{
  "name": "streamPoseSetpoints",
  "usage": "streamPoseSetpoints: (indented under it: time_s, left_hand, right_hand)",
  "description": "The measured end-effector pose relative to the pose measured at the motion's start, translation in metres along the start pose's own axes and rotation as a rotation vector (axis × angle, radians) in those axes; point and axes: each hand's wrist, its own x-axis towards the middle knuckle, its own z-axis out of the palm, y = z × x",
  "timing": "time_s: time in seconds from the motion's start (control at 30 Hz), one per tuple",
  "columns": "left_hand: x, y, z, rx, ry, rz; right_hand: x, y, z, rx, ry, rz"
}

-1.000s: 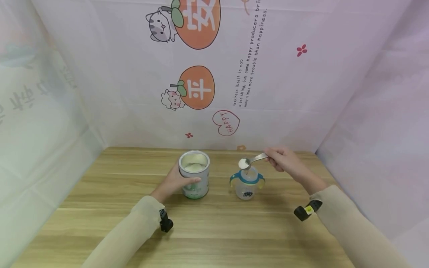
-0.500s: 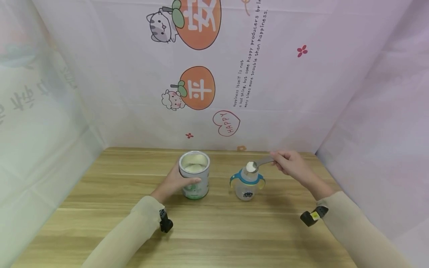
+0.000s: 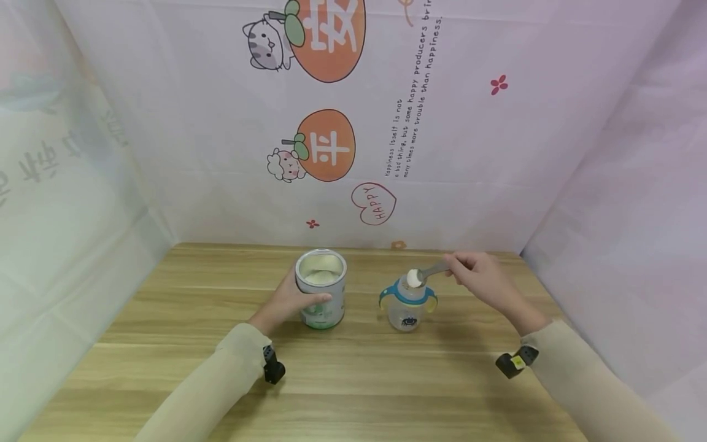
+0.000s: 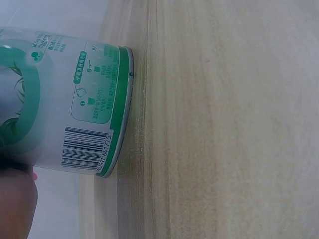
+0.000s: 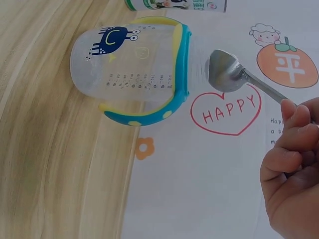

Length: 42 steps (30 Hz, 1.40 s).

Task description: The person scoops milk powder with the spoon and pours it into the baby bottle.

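Note:
My left hand (image 3: 284,302) grips a white and green powder can (image 3: 326,312), its thumb across the front and its other fingers hidden behind. The can stands upright, uncovered, with pale powder (image 3: 321,277) inside. Between its fingers and thumb my right hand (image 3: 485,277) pinches the handle of a metal spoon (image 3: 433,269). White powder heaps in the spoon's bowl, which is at the open mouth of a clear baby bottle (image 3: 405,318). This bottle has a blue and yellow two-handled ring and stands upright. From the right wrist, the spoon (image 5: 224,72) shows its underside.
Both things stand on a wooden table (image 3: 342,393), the bottle to the right of the can. A printed white cloth (image 3: 469,196) hangs behind the table, and pale cloth walls flank it on both sides.
My right hand has carried the spoon of powder slightly right, and lowered its bowl to the bottle's mouth. The left hand and the can have stayed in place.

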Motion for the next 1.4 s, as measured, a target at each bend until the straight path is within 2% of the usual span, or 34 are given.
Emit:
streamPoseSetpoints:
  time_s: [0.13,0.43,0.77,1.4]
  left_hand:
    - [0.001,-0.001,0.0,-0.004,0.001,-0.003]
    - [0.001,-0.001,0.001,-0.009,-0.003,0.015]
    - [0.001,-0.002,0.0,-0.01,-0.014,0.027]
    - [0.002,-0.003,-0.002,-0.015,-0.005,0.01]
  right_hand:
    - [-0.001,-0.002,0.003,-0.044,0.016,-0.022]
    - [-0.002,-0.002,0.011,-0.108,0.05,-0.132]
    - [-0.004,-0.003,0.02,-0.308,0.152,-0.475]
    - [-0.006,-0.007,0.025,-0.502,0.21,-0.888]
